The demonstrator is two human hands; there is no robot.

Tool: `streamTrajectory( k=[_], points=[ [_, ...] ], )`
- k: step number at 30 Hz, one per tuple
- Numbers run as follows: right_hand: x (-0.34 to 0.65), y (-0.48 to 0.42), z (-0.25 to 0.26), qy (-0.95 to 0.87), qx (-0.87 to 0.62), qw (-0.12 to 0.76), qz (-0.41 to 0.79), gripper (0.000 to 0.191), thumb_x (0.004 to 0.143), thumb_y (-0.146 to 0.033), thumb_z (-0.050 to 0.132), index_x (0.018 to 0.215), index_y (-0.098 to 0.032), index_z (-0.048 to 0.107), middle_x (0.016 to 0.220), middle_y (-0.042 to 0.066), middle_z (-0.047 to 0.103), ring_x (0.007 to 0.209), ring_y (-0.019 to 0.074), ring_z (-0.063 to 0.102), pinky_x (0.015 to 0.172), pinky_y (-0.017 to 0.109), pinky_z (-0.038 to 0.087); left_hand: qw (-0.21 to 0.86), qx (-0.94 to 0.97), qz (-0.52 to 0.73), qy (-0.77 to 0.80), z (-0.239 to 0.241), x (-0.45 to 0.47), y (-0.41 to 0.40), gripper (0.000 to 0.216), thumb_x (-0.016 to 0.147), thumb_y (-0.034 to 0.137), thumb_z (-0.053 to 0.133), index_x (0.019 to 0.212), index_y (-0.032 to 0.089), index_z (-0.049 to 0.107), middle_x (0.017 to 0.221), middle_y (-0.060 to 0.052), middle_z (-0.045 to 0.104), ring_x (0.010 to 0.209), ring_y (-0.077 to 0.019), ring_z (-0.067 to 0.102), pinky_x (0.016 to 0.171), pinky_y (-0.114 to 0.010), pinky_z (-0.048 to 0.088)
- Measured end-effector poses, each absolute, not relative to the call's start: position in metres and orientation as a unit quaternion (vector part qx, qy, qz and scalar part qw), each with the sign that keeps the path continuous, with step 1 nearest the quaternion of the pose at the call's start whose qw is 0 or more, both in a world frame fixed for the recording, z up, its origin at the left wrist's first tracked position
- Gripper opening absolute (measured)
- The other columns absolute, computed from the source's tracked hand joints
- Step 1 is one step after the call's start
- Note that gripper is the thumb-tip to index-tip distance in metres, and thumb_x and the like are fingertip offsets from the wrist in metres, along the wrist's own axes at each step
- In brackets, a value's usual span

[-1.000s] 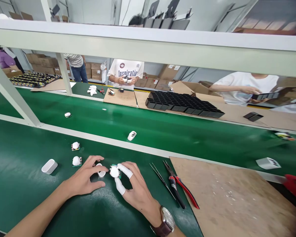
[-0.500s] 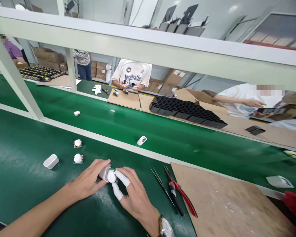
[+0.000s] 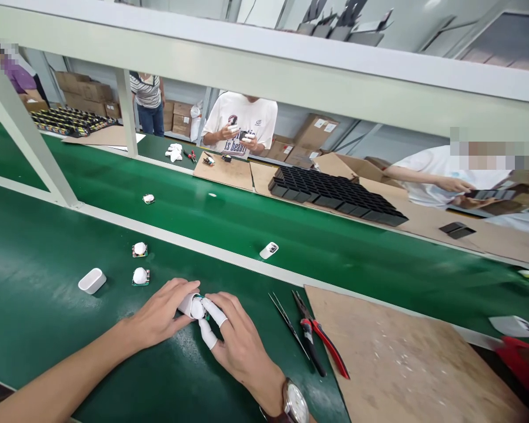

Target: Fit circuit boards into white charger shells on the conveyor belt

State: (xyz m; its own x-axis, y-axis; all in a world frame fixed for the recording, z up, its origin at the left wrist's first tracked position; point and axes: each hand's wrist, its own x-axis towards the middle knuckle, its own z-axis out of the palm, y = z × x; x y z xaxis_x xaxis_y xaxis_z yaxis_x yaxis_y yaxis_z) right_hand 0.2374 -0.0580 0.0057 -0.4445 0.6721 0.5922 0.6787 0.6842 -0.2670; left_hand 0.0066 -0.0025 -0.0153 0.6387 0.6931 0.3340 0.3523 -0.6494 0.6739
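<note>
My left hand (image 3: 170, 311) is closed around a white plastic housing (image 3: 186, 305), its open end facing right. Between finger and thumb, both in white finger cots, my right hand (image 3: 233, 335) grips a circuit board with a white dome (image 3: 198, 309). The board sits at the mouth of the housing, partly inside it; how deep is hidden by the fingers. Left of my hands, a second domed board (image 3: 140, 276) and a third domed board (image 3: 140, 249) lie on the green bench. An empty white housing (image 3: 92, 281) lies farther left.
Tweezers (image 3: 290, 326) and red-black pliers (image 3: 312, 335) lie right of my hands, beside a brown board (image 3: 392, 352). Beyond a pale rail, the green belt (image 3: 211, 220) carries a white housing (image 3: 269, 250) and a domed board (image 3: 149, 199). Co-workers stand behind black trays (image 3: 335, 195).
The domed board sits slightly deeper in the housing's mouth. The items on the belt have shifted right. The co-worker opposite has raised their hands.
</note>
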Motion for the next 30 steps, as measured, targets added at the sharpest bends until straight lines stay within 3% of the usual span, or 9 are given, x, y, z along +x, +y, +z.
streamTrajectory(
  k=[4,10,20,26,30],
  points=[
    [0.236,-0.059,0.009,-0.852,-0.406,0.331,-0.004,0.053,0.096,-0.004,0.061,0.147,-0.012,0.048,0.131,0.019,0.063,0.121,0.0344,0.057,0.099,0.055,0.059,0.252,0.870,0.283,0.315,-0.013,0.007,-0.003,0.065,0.103,0.023,0.063,0.158,0.033,0.029,0.139,-0.009,0.064,0.125,-0.0300,0.059,0.103,-0.051,0.052],
    [0.234,-0.060,0.013,-0.847,-0.412,0.337,0.018,0.049,0.096,-0.004,0.060,0.144,-0.013,0.049,0.127,0.018,0.063,0.116,0.0317,0.057,0.094,0.051,0.061,0.291,0.855,0.290,0.316,-0.019,0.009,-0.005,0.063,0.103,0.023,0.063,0.157,0.033,0.032,0.139,-0.010,0.062,0.126,-0.0279,0.060,0.104,-0.047,0.054],
    [0.236,-0.061,0.019,-0.854,-0.411,0.319,0.025,0.023,0.096,-0.006,0.060,0.117,-0.015,0.060,0.121,0.017,0.063,0.111,0.0320,0.060,0.087,0.049,0.062,0.308,0.853,0.289,0.308,-0.022,0.012,-0.009,0.062,0.103,0.025,0.064,0.156,0.034,0.033,0.140,-0.009,0.062,0.128,-0.0267,0.062,0.106,-0.046,0.057],
    [0.243,-0.057,0.022,-0.824,-0.418,0.375,0.069,0.040,0.096,-0.010,0.065,0.134,-0.020,0.056,0.121,0.014,0.066,0.112,0.0291,0.062,0.090,0.048,0.062,0.327,0.843,0.263,0.338,-0.019,0.010,-0.005,0.068,0.102,0.025,0.064,0.158,0.034,0.028,0.138,-0.009,0.060,0.123,-0.0266,0.064,0.103,-0.046,0.057],
    [0.254,-0.044,0.006,-0.802,-0.424,0.405,0.117,0.038,0.099,-0.014,0.064,0.135,-0.024,0.056,0.121,0.011,0.069,0.111,0.0256,0.066,0.092,0.046,0.062,0.311,0.835,0.249,0.379,-0.013,0.004,0.001,0.066,0.099,0.026,0.065,0.156,0.030,0.032,0.129,-0.010,0.062,0.113,-0.0269,0.066,0.096,-0.044,0.059]
  ],
)
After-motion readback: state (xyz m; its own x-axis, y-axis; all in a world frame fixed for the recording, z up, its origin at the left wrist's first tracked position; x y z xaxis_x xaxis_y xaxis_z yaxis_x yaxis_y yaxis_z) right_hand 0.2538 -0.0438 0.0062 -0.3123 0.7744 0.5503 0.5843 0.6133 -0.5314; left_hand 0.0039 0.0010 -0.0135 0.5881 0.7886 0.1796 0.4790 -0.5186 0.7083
